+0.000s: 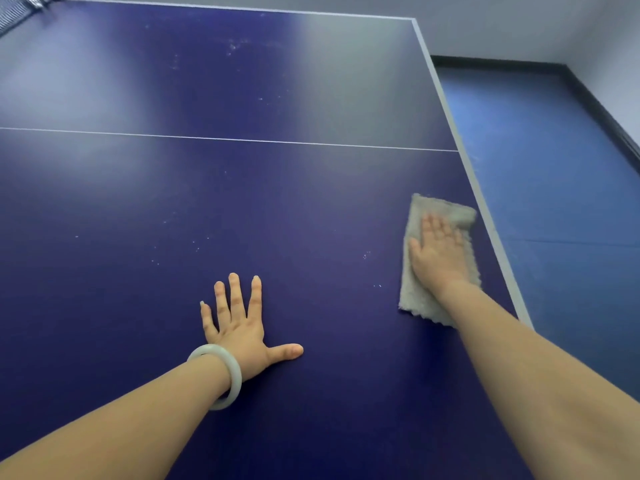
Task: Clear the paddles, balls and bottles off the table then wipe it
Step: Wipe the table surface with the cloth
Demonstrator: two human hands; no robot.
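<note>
The dark blue table-tennis table (pixel 242 209) fills the view, with a thin white line across its middle. My right hand (pixel 437 251) lies flat with straight fingers on a folded grey cloth (pixel 415 299), pressing it onto the table close to the right edge. My left hand (pixel 239 323) rests flat on the bare surface with its fingers spread and a pale bangle on the wrist. Small white specks dot the table between and beyond my hands. No paddles, balls or bottles are in view.
The table's white right edge (pixel 485 202) runs diagonally from the far corner toward my right arm. Beyond it is blue floor (pixel 554 188) with a dark baseboard and a grey wall. Part of the net (pixel 14 12) shows at the top left corner.
</note>
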